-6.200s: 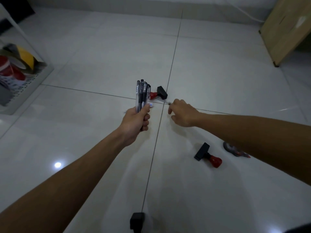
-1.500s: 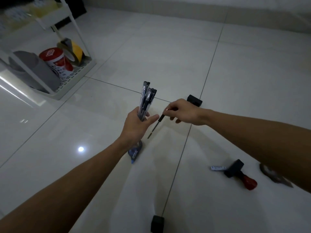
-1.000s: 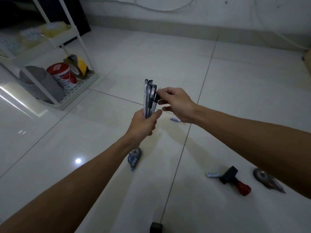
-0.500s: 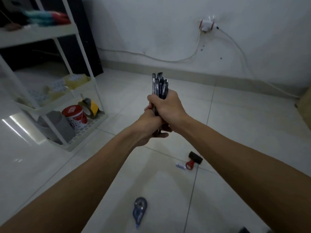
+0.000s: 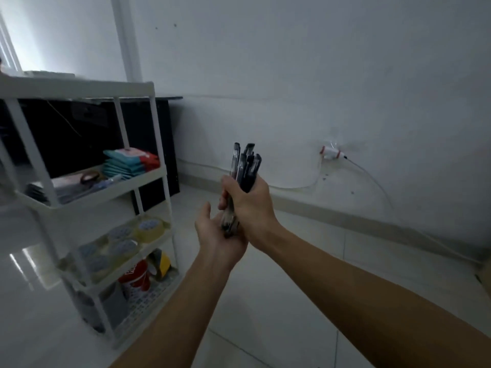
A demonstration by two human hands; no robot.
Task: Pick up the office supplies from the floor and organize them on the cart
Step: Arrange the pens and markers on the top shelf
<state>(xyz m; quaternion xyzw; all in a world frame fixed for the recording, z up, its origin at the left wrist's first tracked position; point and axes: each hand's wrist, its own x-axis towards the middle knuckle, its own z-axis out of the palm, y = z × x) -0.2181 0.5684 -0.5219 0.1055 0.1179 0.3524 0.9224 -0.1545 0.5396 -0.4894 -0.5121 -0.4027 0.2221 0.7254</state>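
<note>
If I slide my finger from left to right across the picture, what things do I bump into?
White cart → stack of teal packets → bundle of pens held in the right hand → wall plug.

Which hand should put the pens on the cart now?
Probably the right hand: it is closed around the pens, while the left hand is open, only cupping their lower ends. The cart stands to the left, so it must reach across.
</note>
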